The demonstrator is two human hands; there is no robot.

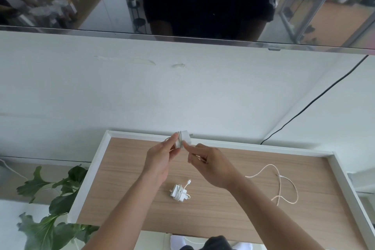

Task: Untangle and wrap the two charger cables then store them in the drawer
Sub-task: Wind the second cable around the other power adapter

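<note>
A white charger plug (184,138) with beige cable turns around it is held up over the far side of the wooden top. My left hand (160,158) grips its left side. My right hand (211,165) pinches the cable at the plug's lower right. The loose rest of that beige cable (283,185) trails in loops across the wood to the right. A second white charger (179,192), its white cable wound around it and its connector sticking out, lies on the wood below my hands.
The wooden top (125,178) has a raised white rim (91,170). A green leafy plant (58,197) stands at the left. A mirror-like screen (182,6) hangs on the white wall, with a black cable (316,99) running down at the right.
</note>
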